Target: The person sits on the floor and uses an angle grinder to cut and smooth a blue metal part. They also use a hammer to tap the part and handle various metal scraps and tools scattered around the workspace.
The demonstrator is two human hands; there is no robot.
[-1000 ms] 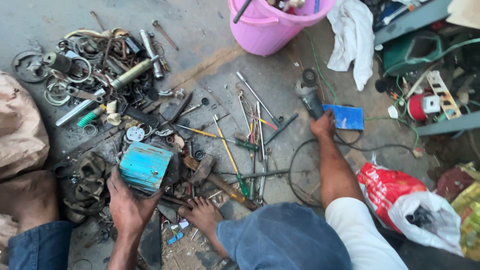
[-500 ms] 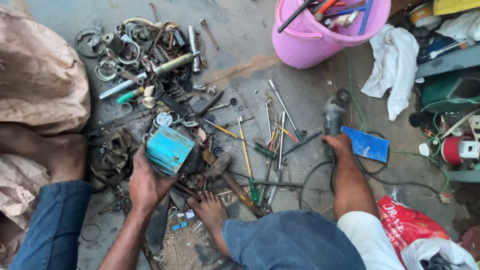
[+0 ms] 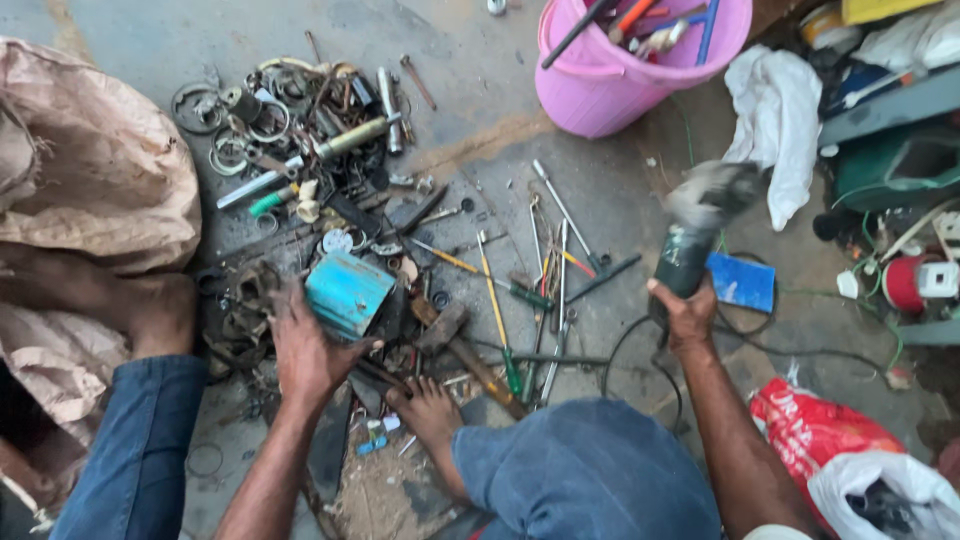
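My left hand (image 3: 303,350) grips the lower edge of a small teal metal box (image 3: 348,292) that sits in a heap of scrap metal parts (image 3: 300,140) on the concrete floor. My right hand (image 3: 685,312) is closed around the dark body of an angle grinder (image 3: 690,245). The grinder is held off the floor and its head is blurred by motion. Its black cable (image 3: 625,355) loops on the floor below my wrist. My bare foot (image 3: 428,408) rests beside a hammer (image 3: 470,355), just in front of my knee in blue denim (image 3: 585,480).
Screwdrivers and wrenches (image 3: 530,290) lie between my hands. A pink bucket (image 3: 620,75) of tools stands at the top, with a white cloth (image 3: 775,130) beside it. A brown sack (image 3: 90,170) is left, a blue pad (image 3: 742,282) by the grinder, and plastic bags (image 3: 840,440) lower right.
My right hand has lifted the angle grinder off the floor and swung it up. My left hand stays on the teal box. The view has shifted.
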